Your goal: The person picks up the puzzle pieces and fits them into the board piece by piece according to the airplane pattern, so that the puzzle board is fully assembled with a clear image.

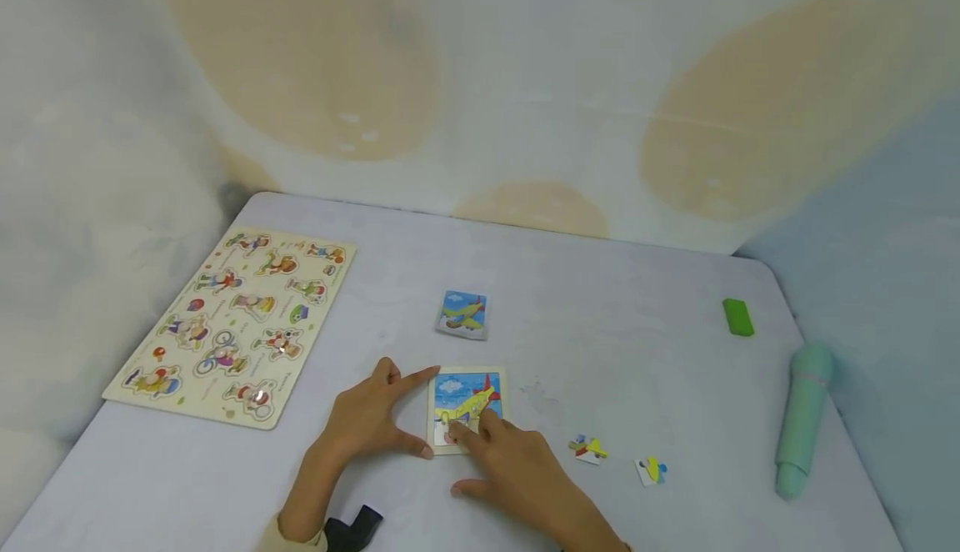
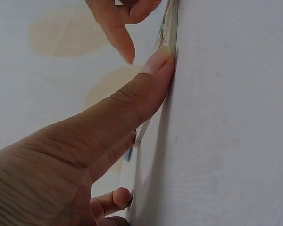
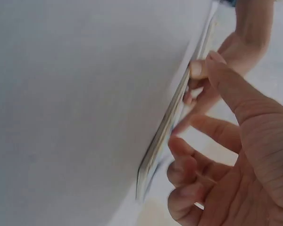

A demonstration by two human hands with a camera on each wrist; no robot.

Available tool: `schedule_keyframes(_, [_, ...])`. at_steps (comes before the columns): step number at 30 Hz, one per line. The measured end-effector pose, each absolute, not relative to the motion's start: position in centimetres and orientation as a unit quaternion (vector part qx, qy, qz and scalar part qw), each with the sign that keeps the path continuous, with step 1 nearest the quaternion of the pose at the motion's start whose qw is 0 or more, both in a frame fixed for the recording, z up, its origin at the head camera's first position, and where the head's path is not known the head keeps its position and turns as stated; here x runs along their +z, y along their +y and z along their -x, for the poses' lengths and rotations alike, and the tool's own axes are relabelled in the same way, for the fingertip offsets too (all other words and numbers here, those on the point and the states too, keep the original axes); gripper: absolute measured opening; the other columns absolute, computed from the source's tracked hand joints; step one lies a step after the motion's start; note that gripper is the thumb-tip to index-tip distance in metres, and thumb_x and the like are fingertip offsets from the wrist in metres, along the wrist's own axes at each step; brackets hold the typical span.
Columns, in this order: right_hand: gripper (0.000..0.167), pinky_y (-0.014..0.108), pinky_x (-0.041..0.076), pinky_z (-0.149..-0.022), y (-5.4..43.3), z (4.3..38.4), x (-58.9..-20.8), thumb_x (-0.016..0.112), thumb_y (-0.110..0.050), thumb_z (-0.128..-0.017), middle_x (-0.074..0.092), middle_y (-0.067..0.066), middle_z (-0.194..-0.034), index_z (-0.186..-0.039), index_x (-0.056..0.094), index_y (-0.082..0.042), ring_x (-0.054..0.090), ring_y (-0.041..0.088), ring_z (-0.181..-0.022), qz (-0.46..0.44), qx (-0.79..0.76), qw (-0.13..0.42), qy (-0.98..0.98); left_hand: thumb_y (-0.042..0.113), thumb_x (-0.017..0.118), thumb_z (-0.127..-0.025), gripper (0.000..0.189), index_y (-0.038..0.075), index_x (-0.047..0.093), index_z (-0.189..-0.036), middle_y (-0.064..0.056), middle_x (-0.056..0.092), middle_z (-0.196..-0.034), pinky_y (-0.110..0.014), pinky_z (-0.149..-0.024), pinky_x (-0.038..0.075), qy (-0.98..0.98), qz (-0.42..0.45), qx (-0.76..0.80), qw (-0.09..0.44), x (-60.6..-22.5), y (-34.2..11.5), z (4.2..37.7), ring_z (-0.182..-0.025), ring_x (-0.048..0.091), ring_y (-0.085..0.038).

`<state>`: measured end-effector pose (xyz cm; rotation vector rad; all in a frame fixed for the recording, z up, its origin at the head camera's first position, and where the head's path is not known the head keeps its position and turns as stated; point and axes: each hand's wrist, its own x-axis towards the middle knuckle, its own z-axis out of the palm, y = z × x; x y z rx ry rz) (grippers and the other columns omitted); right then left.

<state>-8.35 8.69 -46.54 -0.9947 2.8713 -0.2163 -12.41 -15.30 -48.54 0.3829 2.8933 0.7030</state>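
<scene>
A small airplane jigsaw puzzle (image 1: 470, 393) in a pale wooden frame lies flat on the table. My left hand (image 1: 375, 414) braces its left side, with the index fingertip at the top left corner and the thumb at the bottom left one. In the left wrist view the thumb (image 2: 153, 70) rests against the frame's edge. My right hand (image 1: 521, 469) reaches over the lower part of the puzzle and touches it with the index fingertip; its thumb (image 3: 240, 89) sticks out apart from the frame. Two loose puzzle pieces, one (image 1: 588, 449) nearer and another (image 1: 651, 471) farther, lie right of that hand.
Beyond the puzzle lies a small airplane picture card (image 1: 462, 315). A large pegged board (image 1: 296, 352) with figures covers the left side. On the right are a green block (image 1: 738, 318) and a mint-coloured cylinder (image 1: 804, 419). Something black (image 1: 354, 529) sits by the left wrist.
</scene>
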Motion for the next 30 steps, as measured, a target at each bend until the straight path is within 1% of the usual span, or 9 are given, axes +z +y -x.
schedule_keyframes(2, [0.072, 0.017, 0.034, -0.052, 9.6, 8.5, -46.6, 0.069, -0.064, -0.079, 0.049, -0.005, -0.096, -0.138, 0.059, -0.024, 0.042, 0.002, -0.067, 0.313, -0.084, 0.055, 0.945, 0.063, 0.090, -0.047, 0.103, 0.039, 0.055, -0.141, 0.001, 0.037, -0.095, -0.025, -0.053, 0.032, 0.962, -0.125, 0.232, 0.071, -48.6, -15.4, 12.4, -0.066, 0.037, -0.010])
schedule_keyframes(4, [0.070, 0.018, 0.035, -0.054, 10.5, 8.6, -46.6, 0.071, -0.062, -0.079, 0.050, -0.004, -0.098, -0.135, 0.060, -0.020, 0.044, 0.002, -0.069, 0.292, -0.098, 0.070, 0.949, 0.063, 0.090, -0.047, 0.103, 0.040, 0.054, -0.141, 0.002, 0.037, -0.096, -0.025, -0.053, 0.032, 0.963, -0.121, 0.230, 0.075, -48.7, -15.4, 12.4, -0.066, 0.037, -0.010])
schedule_keyframes(7, [0.069, 0.019, 0.040, -0.057, 11.7, 8.6, -46.2, 0.076, -0.056, -0.078, 0.051, -0.002, -0.102, -0.129, 0.060, -0.013, 0.046, 0.004, -0.070, 0.232, -0.124, 0.092, 0.960, 0.062, 0.091, -0.046, 0.104, 0.041, 0.054, -0.141, 0.001, 0.037, -0.095, -0.025, -0.052, 0.031, 0.963, -0.118, 0.230, 0.080, -48.9, -15.4, 12.4, -0.066, 0.037, -0.011])
schedule_keyframes(10, [0.062, 0.020, 0.042, -0.058, 13.3, 8.5, -45.8, 0.083, -0.046, -0.076, 0.049, 0.000, -0.103, -0.119, 0.057, -0.010, 0.046, 0.008, -0.067, 0.163, -0.146, 0.088, 0.972, 0.062, 0.092, -0.046, 0.104, 0.040, 0.054, -0.141, 0.001, 0.037, -0.095, -0.025, -0.052, 0.030, 0.962, -0.120, 0.232, 0.082, -48.9, -15.3, 12.4, -0.065, 0.036, -0.011])
schedule_keyframes(13, [0.055, 0.019, 0.039, -0.057, 15.5, 8.5, -45.8, 0.087, -0.034, -0.073, 0.045, -0.002, -0.100, -0.112, 0.054, -0.012, 0.044, 0.007, -0.063, 0.110, -0.176, 0.081, 0.975, 0.061, 0.092, -0.046, 0.104, 0.039, 0.054, -0.141, 0.001, 0.037, -0.095, -0.025, -0.052, 0.030, 0.961, -0.123, 0.234, 0.083, -48.8, -15.3, 12.4, -0.065, 0.036, -0.011])
schedule_keyframes(17, [0.049, 0.021, 0.041, -0.060, 18.6, 8.3, -45.9, 0.089, -0.026, -0.070, 0.044, -0.007, -0.097, -0.104, 0.056, -0.017, 0.046, 0.006, -0.069, 0.083, -0.215, 0.094, 0.968, 0.061, 0.092, -0.047, 0.104, 0.040, 0.054, -0.141, 0.000, 0.037, -0.096, -0.025, -0.053, 0.030, 0.961, -0.124, 0.232, 0.084, -48.7, -15.2, 12.5, -0.065, 0.037, -0.011])
schedule_keyframes(21, [0.044, 0.023, 0.042, -0.064, 20.3, 7.9, -45.9, 0.089, -0.026, -0.071, 0.046, -0.006, -0.100, -0.103, 0.060, -0.018, 0.046, 0.008, -0.076, 0.060, -0.229, 0.106, 0.966, 0.060, 0.092, -0.047, 0.104, 0.039, 0.054, -0.141, 0.000, 0.037, -0.096, -0.025, -0.053, 0.030, 0.961, -0.125, 0.233, 0.087, -48.5, -15.1, 12.6, -0.066, 0.037, -0.011])
schedule_keyframes(25, [0.040, 0.026, 0.043, -0.064, 21.1, 7.7, -46.1, 0.086, -0.028, -0.074, 0.047, -0.004, -0.101, -0.104, 0.062, -0.016, 0.046, 0.010, -0.077, 0.049, -0.221, 0.092, 0.970, 0.060, 0.091, -0.048, 0.103, 0.039, 0.054, -0.142, 0.000, 0.038, -0.097, -0.026, -0.053, 0.031, 0.960, -0.124, 0.234, 0.088, -48.4, -15.1, 12.5, -0.066, 0.038, -0.012])
schedule_keyframes(30, [0.034, 0.026, 0.046, -0.067, 21.5, 7.6, -46.6, 0.084, -0.029, -0.078, 0.046, -0.005, -0.099, -0.100, 0.061, -0.016, 0.047, 0.010, -0.079, 0.064, -0.220, 0.076, 0.970, 0.061, 0.091, -0.048, 0.104, 0.040, 0.053, -0.142, 0.000, 0.038, -0.097, -0.026, -0.053, 0.031, 0.961, -0.120, 0.231, 0.090, -48.5, -15.1, 12.5, -0.066, 0.038, -0.011])
